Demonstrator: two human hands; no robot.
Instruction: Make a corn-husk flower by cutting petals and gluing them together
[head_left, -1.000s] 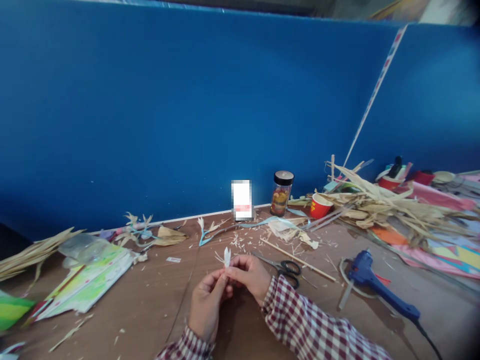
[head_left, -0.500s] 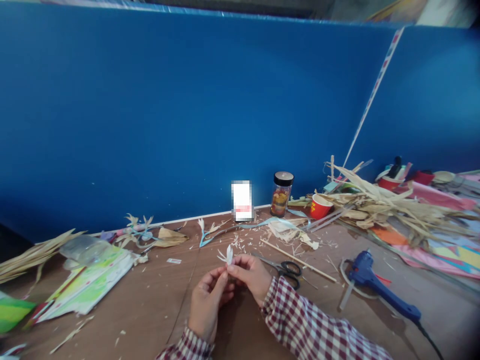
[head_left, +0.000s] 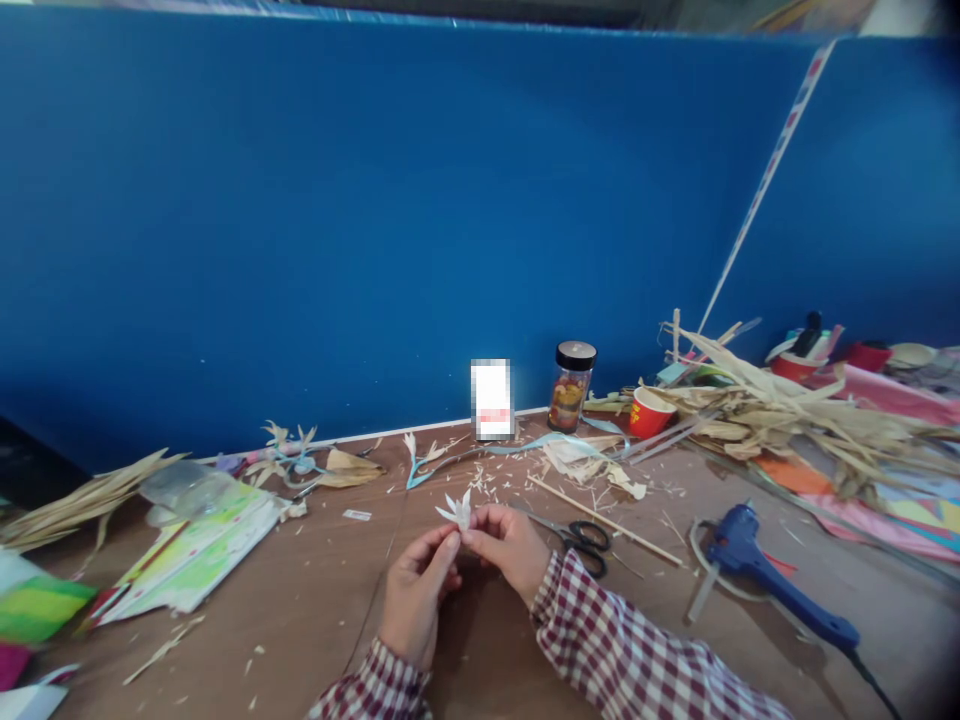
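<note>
A small white flower-like piece (head_left: 459, 510) with pointed petals stands up between my fingertips. My left hand (head_left: 420, 590) pinches its base from the left, thumb and index finger together. My right hand (head_left: 510, 548) pinches it from the right, with its fingertips close beside the left ones. Just right of my right hand lie scissors (head_left: 589, 540) with black handles. A thin stick (head_left: 607, 520) lies behind them. Beyond my hands, pale scraps and a blue-stemmed piece with whitish petals (head_left: 411, 465) rest on the brown table (head_left: 300, 620).
A blue glue gun (head_left: 784, 580) lies at the right. Dried husks (head_left: 780, 400), a red paper cup (head_left: 651, 412) and a lidded jar (head_left: 571, 388) stand or lie behind. At the left are a green-white painted sheet (head_left: 195, 550) and more husks (head_left: 90, 500). A blue partition (head_left: 375, 230) closes the back.
The white piece has turned, and its petals now look more spread out. Both hands keep their pinch. The whole view has shifted slightly, with table items appearing a little further right.
</note>
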